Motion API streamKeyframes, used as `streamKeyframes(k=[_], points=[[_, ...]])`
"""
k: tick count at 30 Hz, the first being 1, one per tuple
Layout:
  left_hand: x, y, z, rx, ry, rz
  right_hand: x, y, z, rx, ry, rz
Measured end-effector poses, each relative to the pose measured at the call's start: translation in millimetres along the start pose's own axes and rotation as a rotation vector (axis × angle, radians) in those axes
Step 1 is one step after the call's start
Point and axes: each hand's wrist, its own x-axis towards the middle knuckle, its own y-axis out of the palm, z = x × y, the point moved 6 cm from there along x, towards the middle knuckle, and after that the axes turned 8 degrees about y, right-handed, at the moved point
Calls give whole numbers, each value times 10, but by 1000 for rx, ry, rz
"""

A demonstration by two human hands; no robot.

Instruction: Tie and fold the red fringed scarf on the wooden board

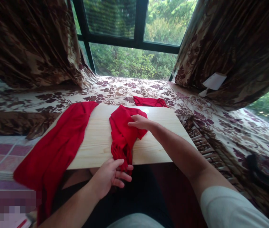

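Note:
A bunched red scarf lies on the middle of the pale wooden table, its fringe hanging over the front edge. My left hand is at that fringe, palm turned up and fingers apart, with some strands against the fingers. On the scarf's right part rests my right hand, its fingers closed on the cloth. A second red cloth is draped over the table's left side and hangs down past the front edge.
A folded red cloth lies on the flower-patterned window seat behind the table. A small white lamp stands at the right by the curtain. Wicker slats show beside the table's right edge.

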Motion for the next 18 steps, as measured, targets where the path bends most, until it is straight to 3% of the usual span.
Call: streamKeyframes(k=[3,5,7,9,11,15,18], points=[[-86,-32,-31,431,36,199,-17,-19,67,-245,18,-116],[-122,-116,-248,783,205,202,-65,-29,111,-342,30,-187],[-153,-242,-642,1006,490,-55,-132,-23,133,-378,40,-245],[-177,-319,-1010,1079,737,-327,-197,6,135,-357,30,-296],[-70,-324,-1239,1051,878,-411,-235,62,134,-280,-15,-320],[486,-328,-1409,1021,910,-367,-164,171,96,-77,-36,-281],[909,-493,-1422,1034,735,-523,-38,146,28,45,96,-290]])
